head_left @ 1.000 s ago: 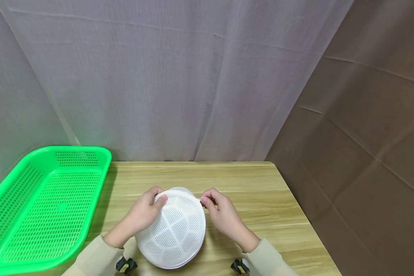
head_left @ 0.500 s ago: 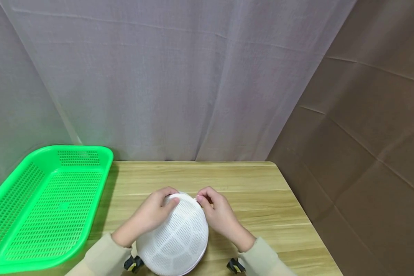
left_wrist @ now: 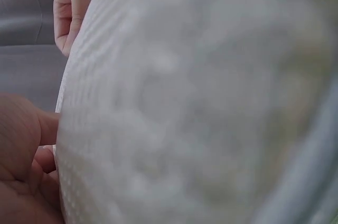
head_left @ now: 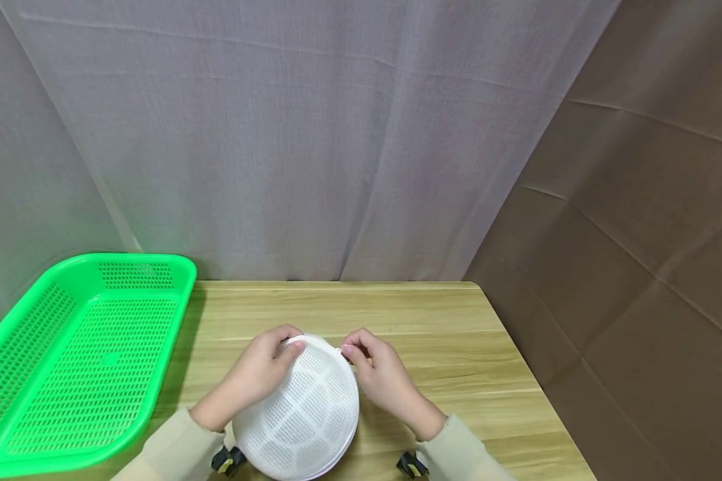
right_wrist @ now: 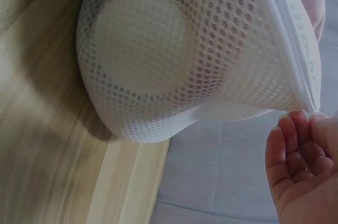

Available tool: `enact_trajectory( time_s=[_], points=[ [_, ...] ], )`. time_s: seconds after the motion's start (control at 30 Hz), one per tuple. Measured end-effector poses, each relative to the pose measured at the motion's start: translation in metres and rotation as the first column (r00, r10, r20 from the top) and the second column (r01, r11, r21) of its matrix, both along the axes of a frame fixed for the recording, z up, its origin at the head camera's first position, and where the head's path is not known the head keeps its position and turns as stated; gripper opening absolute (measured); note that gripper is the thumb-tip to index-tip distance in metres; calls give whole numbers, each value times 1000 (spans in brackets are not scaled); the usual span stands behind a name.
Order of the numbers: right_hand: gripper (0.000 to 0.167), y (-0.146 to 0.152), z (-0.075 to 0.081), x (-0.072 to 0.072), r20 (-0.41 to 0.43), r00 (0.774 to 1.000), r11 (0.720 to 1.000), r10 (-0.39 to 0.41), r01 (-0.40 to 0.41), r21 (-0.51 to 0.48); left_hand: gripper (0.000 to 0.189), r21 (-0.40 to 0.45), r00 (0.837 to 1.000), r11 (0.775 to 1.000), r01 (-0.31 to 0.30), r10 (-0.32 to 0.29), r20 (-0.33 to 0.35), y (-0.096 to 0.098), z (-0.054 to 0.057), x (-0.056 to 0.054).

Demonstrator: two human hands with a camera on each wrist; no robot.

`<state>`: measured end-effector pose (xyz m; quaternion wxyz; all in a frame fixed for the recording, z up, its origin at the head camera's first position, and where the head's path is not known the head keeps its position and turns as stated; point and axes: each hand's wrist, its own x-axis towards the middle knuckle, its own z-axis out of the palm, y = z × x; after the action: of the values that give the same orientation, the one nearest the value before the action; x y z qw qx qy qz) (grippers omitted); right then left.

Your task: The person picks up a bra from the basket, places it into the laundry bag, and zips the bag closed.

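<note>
A round white mesh laundry bag (head_left: 303, 417) stands on the wooden table near its front edge, held tilted. My left hand (head_left: 259, 371) grips its upper left rim, thumb on the near face and fingers behind. At the upper right of the rim, my right hand (head_left: 385, 374) pinches a small bit of the edge between thumb and fingertips. The right wrist view has a white zipper (right_wrist: 288, 39) running along the rim to that pinch. Something pale and round (right_wrist: 145, 44) shows at the mesh side there. Blurred mesh fills most of the left wrist view.
A large green plastic basket (head_left: 171, 374) with slotted walls stands at the left of the wooden table (head_left: 433, 314). A grey curtain (head_left: 265, 147) hangs behind the table, and a brown cloth (head_left: 626, 267) covers the right side.
The bag's top tipped and its face shifted slightly, then swung partly back. Both hands drew a little closer together, keeping their holds on the rim. The basket has stayed put.
</note>
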<state>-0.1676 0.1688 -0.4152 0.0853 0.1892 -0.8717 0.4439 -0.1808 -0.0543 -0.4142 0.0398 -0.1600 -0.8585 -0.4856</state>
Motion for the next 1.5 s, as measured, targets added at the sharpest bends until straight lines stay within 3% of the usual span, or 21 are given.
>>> enact_trajectory(
  time_s=[0.27,0.4,0.6,0.73,1.0,1.3,1.5],
  points=[
    [8,2,0,1,4,1000,1000,5,-5,11,7,18,999,1000,-10,9,49,-4,3,1],
    [9,4,-1,1,8,1000,1000,3,-3,5,10,34,999,999,-11,10,34,-8,2,-1],
    [9,8,-4,1,9,1000,1000,-7,7,8,11,68,998,996,-61,60,25,-17,-2,-9],
    [9,10,-5,1,14,1000,1000,2,-2,8,13,70,997,995,-65,62,42,-20,-2,-10],
    [9,13,-7,2,18,1000,999,-18,17,30,13,95,988,986,-134,126,87,-26,-5,-16],
    [9,15,0,0,-5,999,999,-48,49,17,22,92,997,994,-51,45,66,-18,4,-12],
    [10,13,12,-2,-49,997,998,-58,58,-11,34,57,999,998,37,-38,22,-10,12,-6]
  ],
)
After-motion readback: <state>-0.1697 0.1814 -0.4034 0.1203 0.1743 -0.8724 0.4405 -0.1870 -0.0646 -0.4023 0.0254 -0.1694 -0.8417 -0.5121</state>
